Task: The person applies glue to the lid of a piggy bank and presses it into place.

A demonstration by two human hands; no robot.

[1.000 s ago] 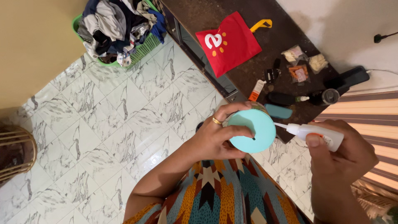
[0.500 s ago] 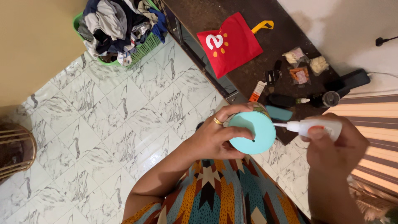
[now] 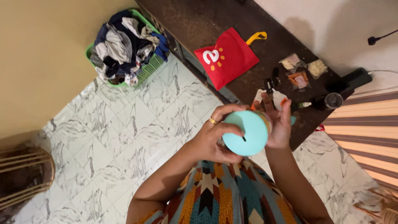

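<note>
Both hands now closed around the turquoise lid [image 3: 244, 133] at chest height, above the table edge [image 3: 290, 143]. Left hand [image 3: 213, 139] curled over the lid's 9 o'clock rim, gold ring [image 3: 212, 121] showing. Right hand [image 3: 281, 124] pressed flat against the 3 o'clock side; the white bottle held there a moment ago no longer in view. Looks like squeezing finished and attention shifted to the lidded jar itself. Red bag [image 3: 227, 58] at 12 o'clock, laundry basket [image 3: 124, 45] at 10.

Floor [image 3: 124, 124] left open; cluttered table [image 3: 232, 25] blocks ahead.
</note>
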